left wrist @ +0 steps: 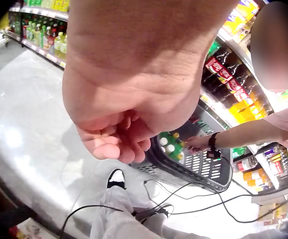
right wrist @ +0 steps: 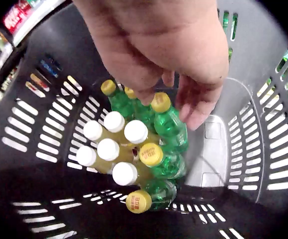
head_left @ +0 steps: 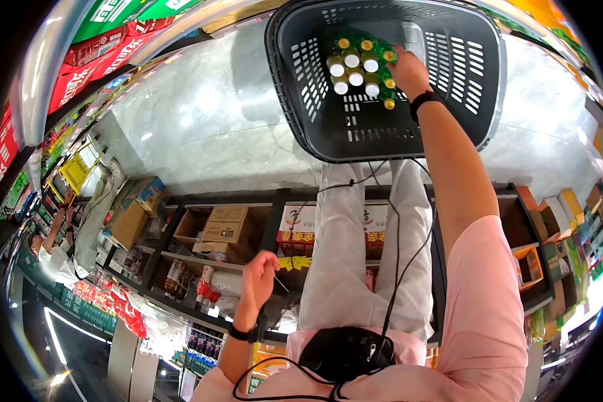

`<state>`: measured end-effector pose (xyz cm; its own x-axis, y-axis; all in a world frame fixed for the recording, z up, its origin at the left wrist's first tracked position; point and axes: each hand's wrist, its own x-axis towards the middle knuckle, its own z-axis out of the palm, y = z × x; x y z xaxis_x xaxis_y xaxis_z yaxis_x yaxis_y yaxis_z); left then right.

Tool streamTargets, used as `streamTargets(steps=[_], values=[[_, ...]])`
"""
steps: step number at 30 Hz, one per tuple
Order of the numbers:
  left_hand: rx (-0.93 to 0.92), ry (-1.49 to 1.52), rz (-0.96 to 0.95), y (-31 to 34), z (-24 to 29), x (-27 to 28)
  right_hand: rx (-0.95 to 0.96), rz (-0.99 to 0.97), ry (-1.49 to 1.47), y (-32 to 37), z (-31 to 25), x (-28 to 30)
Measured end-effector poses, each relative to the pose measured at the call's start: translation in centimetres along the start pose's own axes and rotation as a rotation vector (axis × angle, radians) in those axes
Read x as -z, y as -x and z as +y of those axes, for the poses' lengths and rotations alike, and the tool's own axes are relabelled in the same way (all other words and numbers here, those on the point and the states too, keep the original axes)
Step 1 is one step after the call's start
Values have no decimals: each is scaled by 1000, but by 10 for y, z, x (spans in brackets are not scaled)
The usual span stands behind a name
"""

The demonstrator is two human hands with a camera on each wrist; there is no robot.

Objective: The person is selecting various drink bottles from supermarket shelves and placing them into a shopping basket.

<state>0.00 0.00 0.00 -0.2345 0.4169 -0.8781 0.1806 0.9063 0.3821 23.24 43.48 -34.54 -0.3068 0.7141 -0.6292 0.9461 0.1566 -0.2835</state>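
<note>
Right hand (right wrist: 166, 45) at a green bottle (right wrist: 170, 124)
Cannot tell whether it pinches; left hand (head_left: 258, 278) curls loosely. Best to keep the bottle upright.

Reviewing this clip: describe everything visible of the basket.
The basket is large and dark grey to black, apparently plastic, with rounded corners, an open top and rows of slots through its walls. A paler panel sits on one inner wall. It stands upright before the person's legs. Inside are white-capped bottles and green bottles with yellow caps. The right hand reaches in; whether it touches the basket is unclear.
</note>
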Motion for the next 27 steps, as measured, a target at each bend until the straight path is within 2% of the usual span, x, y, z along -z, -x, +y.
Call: streamTargets(steps=[2,3,5,7,9,14,17,21,24,25,27], values=[[143,31,12,45,-9,-2,-38,-40,62,22,3,-1],[93,37,48,-5,-29,-4,-12,16,60,-28,-5,-15],[205,119,55,18,-22,4,-27,0,67,-17,-4,-23],[244,106,75,31,-36,3,15,9,51,-21,0,-33],[361,179,64,36,-42,3,171,30,-101,-30,9,-48],[440,208,29,38,-54,6,78,53,-240,-30,22,-54],[378,259,53,35,-55,18,56,108,-320,-8,22,-25],[260,368,112,46,-28,50,115,319,-367,89,3,55],[6,73,263,56,-1,92,114,425,-395,174,-24,128],[-64,92,273,62,5,117,161,503,-422,210,-33,159],[-342,-221,462,50,12,154,235,683,-496,267,-59,218]])
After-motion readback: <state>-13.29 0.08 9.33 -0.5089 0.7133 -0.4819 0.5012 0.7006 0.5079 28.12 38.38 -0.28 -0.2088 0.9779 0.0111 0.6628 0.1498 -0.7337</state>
